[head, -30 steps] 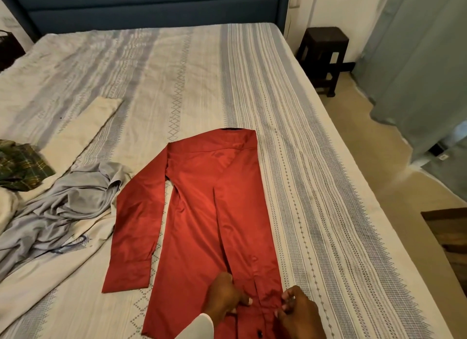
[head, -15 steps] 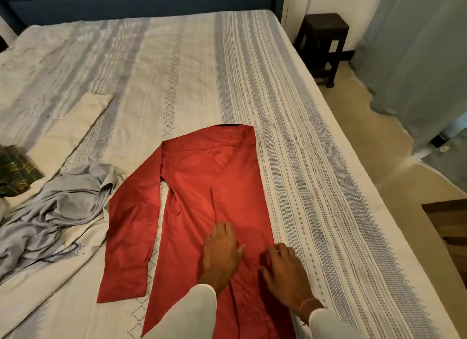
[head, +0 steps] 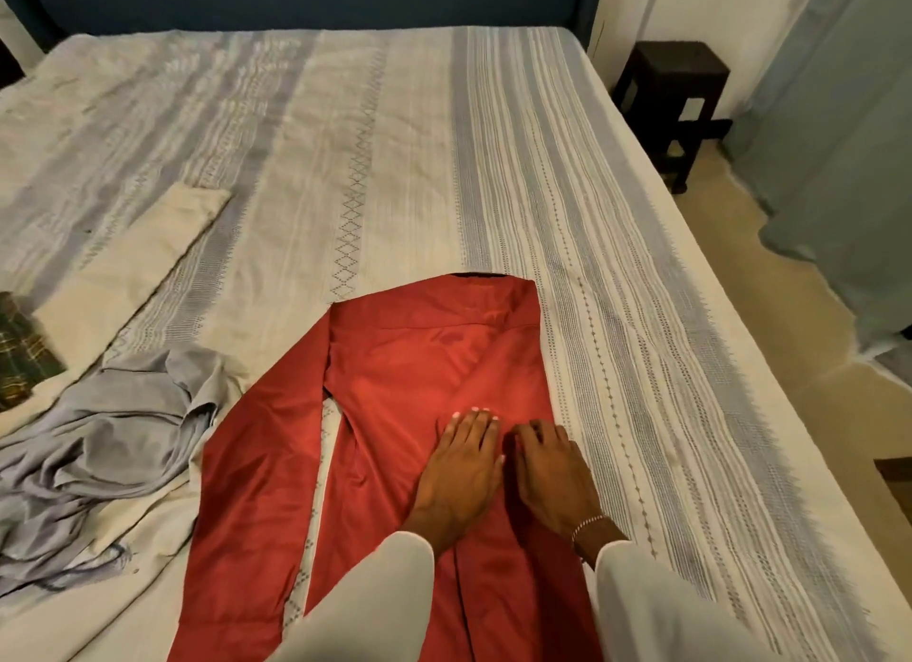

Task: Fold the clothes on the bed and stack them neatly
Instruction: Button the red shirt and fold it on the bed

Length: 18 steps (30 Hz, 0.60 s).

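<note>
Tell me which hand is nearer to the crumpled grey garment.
Left. The left hand lies flat on the red shirt, on the side towards the grey garment. The right hand rests just beyond it, nearer the shirt's far edge.

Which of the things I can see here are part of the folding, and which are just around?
Part of the job:
red shirt, under left hand and right hand
grey garment
plaid garment
cream cloth
bed

Just around:
dark stool
curtain
</note>
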### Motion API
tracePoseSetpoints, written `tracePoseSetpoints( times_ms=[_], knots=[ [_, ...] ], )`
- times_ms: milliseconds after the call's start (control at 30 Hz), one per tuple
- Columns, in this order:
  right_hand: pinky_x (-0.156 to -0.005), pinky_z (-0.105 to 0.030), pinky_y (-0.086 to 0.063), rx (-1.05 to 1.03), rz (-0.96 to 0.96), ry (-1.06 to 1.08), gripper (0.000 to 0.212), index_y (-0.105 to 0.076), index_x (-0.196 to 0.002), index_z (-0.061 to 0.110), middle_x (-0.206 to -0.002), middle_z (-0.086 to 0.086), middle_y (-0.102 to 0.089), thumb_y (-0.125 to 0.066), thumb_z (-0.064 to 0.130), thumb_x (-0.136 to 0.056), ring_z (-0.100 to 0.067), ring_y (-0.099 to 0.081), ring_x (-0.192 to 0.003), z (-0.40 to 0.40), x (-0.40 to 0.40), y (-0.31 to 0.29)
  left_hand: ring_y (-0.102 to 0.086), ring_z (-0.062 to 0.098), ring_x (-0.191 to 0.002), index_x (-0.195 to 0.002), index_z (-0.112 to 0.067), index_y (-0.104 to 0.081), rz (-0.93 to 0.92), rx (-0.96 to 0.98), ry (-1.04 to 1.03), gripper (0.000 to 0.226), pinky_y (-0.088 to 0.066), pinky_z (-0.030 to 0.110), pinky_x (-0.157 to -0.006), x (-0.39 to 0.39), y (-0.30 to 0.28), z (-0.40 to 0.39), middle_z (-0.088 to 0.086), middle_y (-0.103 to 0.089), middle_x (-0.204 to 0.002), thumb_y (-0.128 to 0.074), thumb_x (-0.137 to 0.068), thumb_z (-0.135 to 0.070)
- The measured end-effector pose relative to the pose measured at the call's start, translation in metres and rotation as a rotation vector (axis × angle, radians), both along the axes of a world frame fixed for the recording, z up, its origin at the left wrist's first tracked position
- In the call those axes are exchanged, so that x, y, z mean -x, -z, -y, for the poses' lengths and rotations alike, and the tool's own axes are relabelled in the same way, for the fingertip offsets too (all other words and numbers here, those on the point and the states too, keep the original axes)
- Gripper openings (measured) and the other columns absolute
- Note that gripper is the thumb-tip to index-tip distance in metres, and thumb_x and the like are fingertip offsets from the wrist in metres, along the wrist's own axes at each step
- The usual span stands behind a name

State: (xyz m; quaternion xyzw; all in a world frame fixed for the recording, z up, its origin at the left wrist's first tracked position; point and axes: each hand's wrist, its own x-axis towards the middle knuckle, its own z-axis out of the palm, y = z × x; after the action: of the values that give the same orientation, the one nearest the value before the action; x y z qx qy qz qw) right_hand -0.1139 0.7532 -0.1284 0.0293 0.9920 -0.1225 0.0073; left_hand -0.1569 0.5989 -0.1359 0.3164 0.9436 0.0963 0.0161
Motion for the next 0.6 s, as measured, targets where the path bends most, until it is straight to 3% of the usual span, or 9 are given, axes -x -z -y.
tracePoseSetpoints(
  times_ms=[133,233,333,400,467,600],
  knots=[
    [-0.089,-0.043,-0.055,0.097,0.001,-0.044,0.06,-0.053,-0.134,0.009,-0.135,-0.012,-0.054,-0.061,0.004,-0.075,-0.034,-0.06,-0.111,-0.014,0.057,0.002,-0.053,0.027,-0.135,-0.138,-0.004,-0.057,0.021,-0.02,0.007,0.058,-0.041,0.04,-0.113,0.045,-0.002,-0.027,0.014,-0.057,-0.143,-0.036,-0.086,-0.019],
    [-0.112,-0.041,-0.042,0.118,-0.015,-0.067,0.064,-0.044,-0.147,0.003,-0.155,-0.019,-0.04,-0.045,0.016,-0.085,-0.035,-0.047,-0.137,-0.027,0.1,0.011,-0.046,0.028,-0.141,-0.144,-0.001,-0.05,0.011,0.007,-0.026,0.059,-0.039,0.043,-0.115,0.078,0.009,-0.039,0.016,-0.05,-0.149,-0.034,-0.091,-0.02],
    [-0.118,-0.047,-0.034,0.099,0.036,-0.127,0.076,-0.035,-0.153,0.001,-0.161,-0.02,-0.03,-0.037,0.032,-0.083,-0.035,-0.033,-0.148,-0.034,0.13,0.024,-0.042,0.028,-0.143,-0.146,-0.002,-0.048,-0.003,0.028,-0.055,0.058,-0.035,0.045,-0.118,0.097,0.02,-0.041,0.016,-0.047,-0.152,-0.034,-0.097,-0.03],
    [-0.115,-0.05,-0.038,0.021,0.04,-0.165,0.075,-0.039,-0.151,0.001,-0.159,-0.018,-0.036,-0.033,0.036,-0.085,-0.034,-0.035,-0.147,-0.039,0.145,0.033,-0.033,0.027,-0.148,-0.15,-0.003,-0.041,-0.008,0.034,-0.049,0.062,-0.028,0.046,-0.121,0.104,0.025,-0.041,0.016,-0.039,-0.157,-0.035,-0.098,-0.035],
    [-0.113,-0.05,-0.04,-0.036,-0.036,-0.142,0.061,-0.049,-0.144,0.003,-0.152,-0.014,-0.047,-0.034,0.034,-0.094,-0.032,-0.044,-0.141,-0.04,0.157,0.036,-0.018,0.026,-0.154,-0.156,-0.005,-0.03,-0.001,0.041,-0.035,0.069,-0.02,0.047,-0.124,0.107,0.026,-0.039,0.015,-0.025,-0.164,-0.035,-0.099,-0.043],
    [-0.101,-0.043,-0.041,-0.091,-0.274,-0.011,0.032,-0.059,-0.121,0.011,-0.125,-0.011,-0.06,-0.047,0.03,-0.098,-0.029,-0.055,-0.112,-0.039,0.184,0.027,0.001,0.023,-0.156,-0.16,-0.008,-0.013,0.031,0.041,-0.025,0.085,-0.008,0.046,-0.126,0.107,0.03,-0.039,0.01,-0.005,-0.169,-0.036,-0.095,-0.058]
  ],
)
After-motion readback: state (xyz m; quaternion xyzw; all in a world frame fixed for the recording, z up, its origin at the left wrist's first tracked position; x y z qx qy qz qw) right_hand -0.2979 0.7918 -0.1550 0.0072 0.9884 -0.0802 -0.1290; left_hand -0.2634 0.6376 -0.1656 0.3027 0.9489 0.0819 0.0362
